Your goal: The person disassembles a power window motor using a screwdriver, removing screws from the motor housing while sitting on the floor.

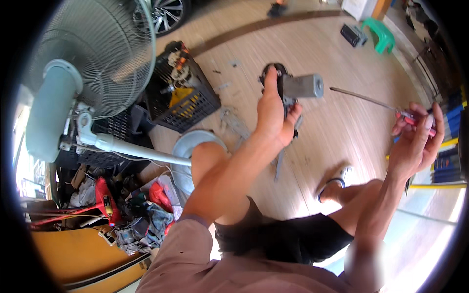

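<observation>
My left hand (pixel 273 115) is wrapped round an electric motor (pixel 304 87) with a silver cylindrical body and a black round housing. The silver end points right, and my thumb lies over the black part. To the right, my right hand (pixel 414 141) grips the red handle of a screwdriver (pixel 366 98) between its fingers. The long thin shaft reaches left toward the motor, its tip a short way from the silver end and apart from it. Both are held above the wooden-looking floor (pixel 317 141). My palm and fingers hide part of the black housing.
A large pale green standing fan (pixel 53 112) rises at the left, beside a black crate (pixel 195 105) of parts. Pliers (pixel 237 124) lie on the floor. Far right are a green stool (pixel 380 33) and a dark box (pixel 353 35). A car wheel (pixel 168 17) stands at the back.
</observation>
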Motion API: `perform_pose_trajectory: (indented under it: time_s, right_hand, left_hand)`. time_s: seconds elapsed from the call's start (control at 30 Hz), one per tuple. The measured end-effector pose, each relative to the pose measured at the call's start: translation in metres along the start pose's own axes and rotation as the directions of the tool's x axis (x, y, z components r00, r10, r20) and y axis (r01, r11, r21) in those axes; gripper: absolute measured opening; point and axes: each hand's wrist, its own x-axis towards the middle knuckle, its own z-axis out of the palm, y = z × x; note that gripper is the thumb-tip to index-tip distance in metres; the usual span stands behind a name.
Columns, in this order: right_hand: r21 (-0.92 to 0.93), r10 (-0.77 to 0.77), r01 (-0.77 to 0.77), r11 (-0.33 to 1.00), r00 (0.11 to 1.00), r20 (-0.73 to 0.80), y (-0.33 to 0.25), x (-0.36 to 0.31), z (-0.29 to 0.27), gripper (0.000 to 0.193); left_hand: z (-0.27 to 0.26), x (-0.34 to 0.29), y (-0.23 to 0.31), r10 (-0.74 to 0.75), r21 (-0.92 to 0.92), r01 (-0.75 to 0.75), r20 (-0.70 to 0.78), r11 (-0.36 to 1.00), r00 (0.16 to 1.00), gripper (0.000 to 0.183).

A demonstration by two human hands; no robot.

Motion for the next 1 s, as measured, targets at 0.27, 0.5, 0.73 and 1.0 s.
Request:
perform_pose_trajectory:
  time_s: [0.27,0.5,0.73,1.0]
  right_hand:
    - [0.079,-0.046,0.036,0.996,0.991,0.128,-0.002,-0.011,-0.006,0.034]
    - [0.074,-0.099,0.089,0.993,0.984,0.146,-0.007,-0.007,-0.008,0.032]
    - [0.021,0.006,-0.007,1.000,0.999,0.032,-0.010,-0.002,-0.015,0.030]
    - [0.078,-0.043,0.031,0.996,0.986,0.161,0.002,-0.017,0.013,0.029]
  left_hand:
    - [0.004,-0.009,-0.004,0.040,0.034,-0.042,0.055,0.999,0.998,0.032]
    - [0.007,-0.014,-0.006,0.025,0.041,-0.028,0.058,0.999,0.998,0.026]
    - [0.002,-0.008,-0.006,0.044,0.065,-0.049,0.084,0.997,0.996,0.039]
    - [0.001,-0.012,-0.001,0.020,0.012,-0.021,0.102,1.000,0.995,0.026]
